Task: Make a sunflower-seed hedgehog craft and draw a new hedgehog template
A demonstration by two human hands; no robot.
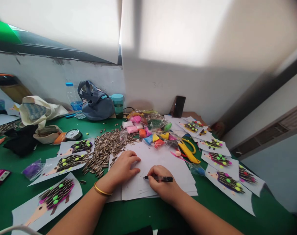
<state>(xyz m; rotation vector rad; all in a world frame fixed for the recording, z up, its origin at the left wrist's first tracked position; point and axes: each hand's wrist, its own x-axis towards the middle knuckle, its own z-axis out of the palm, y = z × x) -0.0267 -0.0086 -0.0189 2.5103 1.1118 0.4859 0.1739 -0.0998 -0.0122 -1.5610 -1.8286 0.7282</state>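
Pen (166, 179) gripped by right hand (162, 183); paper (160, 157) pressed by unclenched left hand (124, 167); drawing likely being done, steady paper needed.

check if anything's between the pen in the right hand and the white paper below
Nothing visible blocks the black pen in the right hand from the white paper. The left hand lies over the paper further left, clear of the pen.
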